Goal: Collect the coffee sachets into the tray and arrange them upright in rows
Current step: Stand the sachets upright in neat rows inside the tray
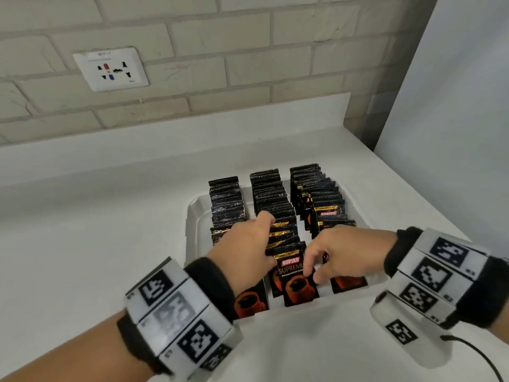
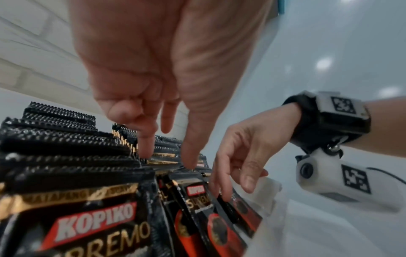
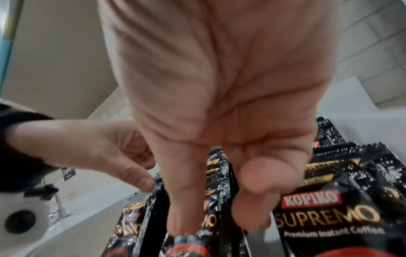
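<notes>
A white tray (image 1: 192,216) on the counter holds three rows of black Kopiko coffee sachets standing upright: left row (image 1: 225,199), middle row (image 1: 268,194), right row (image 1: 322,194). My left hand (image 1: 259,227) reaches over the left row, and its straight fingers (image 2: 145,151) press down on the tops of the middle row's sachets. My right hand (image 1: 314,272) is at the near end of the tray. Its thumb and curled fingers pinch the upper right part of the front sachet (image 1: 294,288) of the middle row, which leans forward. Both hands show in each wrist view.
The white counter (image 1: 96,257) spreads out to the left of the tray. A brick wall with a socket plate (image 1: 110,68) stands behind it. A white panel (image 1: 454,133) closes off the right side. A black cable (image 1: 479,357) trails from my right wrist.
</notes>
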The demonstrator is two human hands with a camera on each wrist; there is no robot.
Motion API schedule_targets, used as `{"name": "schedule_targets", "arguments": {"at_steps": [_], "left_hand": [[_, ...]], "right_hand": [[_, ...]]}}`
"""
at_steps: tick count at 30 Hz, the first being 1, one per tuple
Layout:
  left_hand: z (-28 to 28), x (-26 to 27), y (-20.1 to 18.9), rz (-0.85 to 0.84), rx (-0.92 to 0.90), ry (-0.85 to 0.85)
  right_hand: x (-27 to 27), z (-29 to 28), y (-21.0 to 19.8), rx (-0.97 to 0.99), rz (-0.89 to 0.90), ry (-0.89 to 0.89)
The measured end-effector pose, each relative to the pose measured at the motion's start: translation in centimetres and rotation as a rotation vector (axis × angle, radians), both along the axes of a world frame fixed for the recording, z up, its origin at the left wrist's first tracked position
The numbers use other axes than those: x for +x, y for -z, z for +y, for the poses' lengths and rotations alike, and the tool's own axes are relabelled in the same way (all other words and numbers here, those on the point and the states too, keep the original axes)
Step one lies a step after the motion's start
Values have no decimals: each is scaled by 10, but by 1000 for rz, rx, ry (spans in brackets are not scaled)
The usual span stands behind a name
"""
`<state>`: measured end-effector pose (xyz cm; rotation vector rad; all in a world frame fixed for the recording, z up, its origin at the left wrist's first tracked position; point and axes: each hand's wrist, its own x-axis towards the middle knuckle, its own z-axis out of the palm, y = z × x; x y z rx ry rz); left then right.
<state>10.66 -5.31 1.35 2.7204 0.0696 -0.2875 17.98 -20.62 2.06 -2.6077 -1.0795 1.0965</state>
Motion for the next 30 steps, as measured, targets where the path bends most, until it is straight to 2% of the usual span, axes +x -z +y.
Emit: {"name": "schedule_targets", "arguments": {"at_steps": [4,11,17,22,30], "left_hand": [[0,15,2,3,90,10],[-3,29,3,127,215,43],[0,33,7,182,256,36],[2,37,4,134,170,-6],[5,33,-3,36,-122,-143]], "right_hand": [[-3,3,6,-37,-18,-78],[-4,6,18,-91,0,-204],[-4,10,23,-95,24,-230],[-1,10,29,-38,4,-149],[2,9,33,14,-77,-92]]}}
